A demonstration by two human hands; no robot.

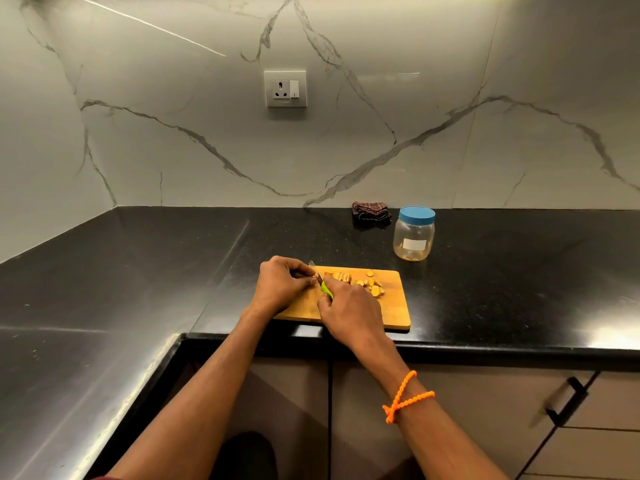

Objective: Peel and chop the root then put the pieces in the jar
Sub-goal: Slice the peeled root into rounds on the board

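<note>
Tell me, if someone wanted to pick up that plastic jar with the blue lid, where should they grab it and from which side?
Probably by its clear body just under the blue lid, coming from the front. The jar stands upright on the counter, apart from the cutting board, and that side is free, while a folded cloth lies behind it to the left.

Blue-lidded jar [414,233], green-handled knife [326,289], black counter [138,271], brown checked cloth [370,211], orange wristband [406,398].

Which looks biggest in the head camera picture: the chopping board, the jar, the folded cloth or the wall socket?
1. Chopping board
2. Jar
3 and 4. Wall socket and folded cloth look close in size. Both sit farther back than the jar, so real sizes may differ.
</note>
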